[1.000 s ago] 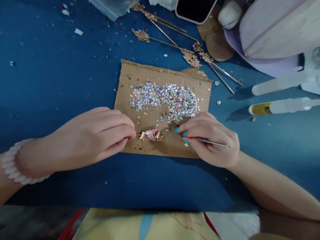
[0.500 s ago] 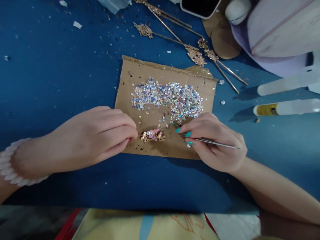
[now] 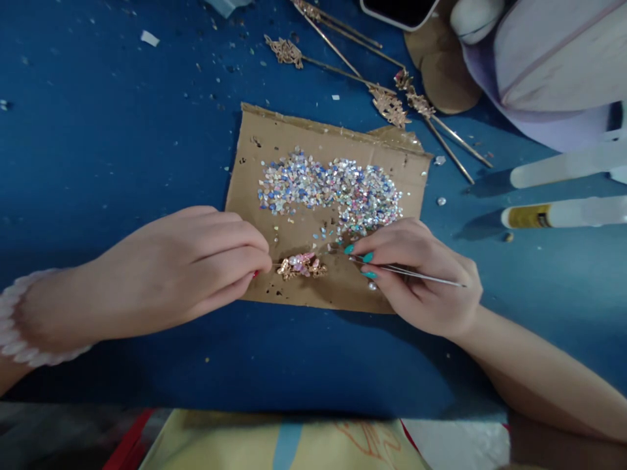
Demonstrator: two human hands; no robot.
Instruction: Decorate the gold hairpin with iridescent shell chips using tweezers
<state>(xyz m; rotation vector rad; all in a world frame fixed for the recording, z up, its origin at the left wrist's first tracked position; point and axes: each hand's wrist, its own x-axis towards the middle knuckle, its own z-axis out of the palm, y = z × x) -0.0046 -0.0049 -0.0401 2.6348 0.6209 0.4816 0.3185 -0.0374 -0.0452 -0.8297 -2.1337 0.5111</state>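
Observation:
My left hand is closed in a pinch on the thin stem of a gold hairpin. The hairpin's ornate head carries pink and pearly pieces and lies low over a cardboard sheet. In my right hand is a pair of silver tweezers, its tips pointing left toward the ornament but apart from it. Whether the tips grip anything is too small to tell. Above both hands a heap of glittering blue, white and pink chips is spread on the cardboard. A pearl bead sits by my right fingers.
Several gold hairpins lie beyond the cardboard. On the right are a glue tube with a yellow label and a clear tube. A phone and a pale lilac object stand at the back of the blue table.
The view has shifted slightly. The tweezers' tips have swung a little up and left near my right fingers. My left hand still pinches the hairpin.

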